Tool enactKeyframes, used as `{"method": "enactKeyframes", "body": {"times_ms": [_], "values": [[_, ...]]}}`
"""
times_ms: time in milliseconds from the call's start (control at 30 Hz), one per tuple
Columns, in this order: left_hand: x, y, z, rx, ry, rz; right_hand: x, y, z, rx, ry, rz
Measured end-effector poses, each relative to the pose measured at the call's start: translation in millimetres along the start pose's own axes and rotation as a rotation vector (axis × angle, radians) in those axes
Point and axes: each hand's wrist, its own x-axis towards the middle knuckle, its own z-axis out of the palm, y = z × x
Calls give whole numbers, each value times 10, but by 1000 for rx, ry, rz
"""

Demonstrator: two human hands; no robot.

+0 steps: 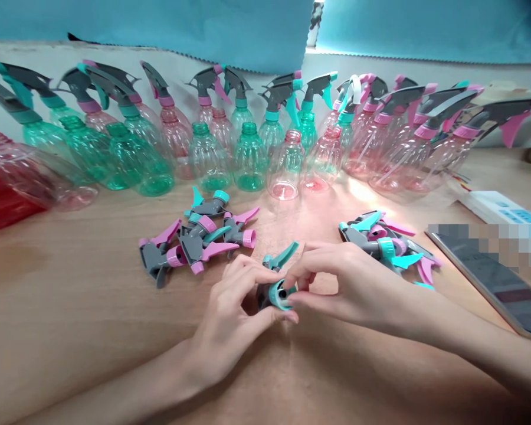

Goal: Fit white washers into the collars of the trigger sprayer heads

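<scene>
My left hand (232, 319) grips a grey spray head with a teal trigger and teal collar (278, 282), held just above the wooden table (71, 330) near its middle front. My right hand (340, 280) meets it from the right, its fingertips pinched at the teal collar. Whether anything small sits in those fingertips is hidden. A loose pile of grey spray heads with pink and teal parts (199, 239) lies just behind my left hand. Another pile of spray heads (387, 245) lies behind my right hand.
Along the back stand rows of green bottles (128, 156) and pink bottles (380, 153), many with spray heads fitted, some bare-necked. A red plastic bag of bottles (13, 177) lies far left. A phone (495, 277) and a white power strip (495, 209) lie at the right.
</scene>
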Motion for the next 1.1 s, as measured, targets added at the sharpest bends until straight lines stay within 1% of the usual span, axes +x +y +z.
{"method": "enactKeyframes", "body": {"times_ms": [100,200,367,467,600,733,867,933,1033,1100], "values": [[-1,6,0,8,-6,1,-1,-4,3,-29,-19,-9],[2,11,5,14,-22,32,-6,3,-10,-70,-40,-14],[0,21,7,6,-48,79,3,49,-41,-63,-62,-104],[-6,22,7,-7,-66,52,12,75,-68,-35,-87,-128],[-3,25,14,-24,-74,-5,15,81,-102,-60,-95,-166],[0,18,9,-45,-89,-39,3,46,-138,-107,-122,-150],[-5,-19,-24,-65,-51,-91,-49,-6,-194,-91,-168,-134],[-7,-32,-39,-59,-32,-85,-76,-25,-218,-88,-112,-147],[-9,-28,-45,-50,-25,-45,-92,-44,-224,-167,82,-209],[-11,-19,-39,-63,-14,-45,-92,-57,-205,-217,206,-263]]}}
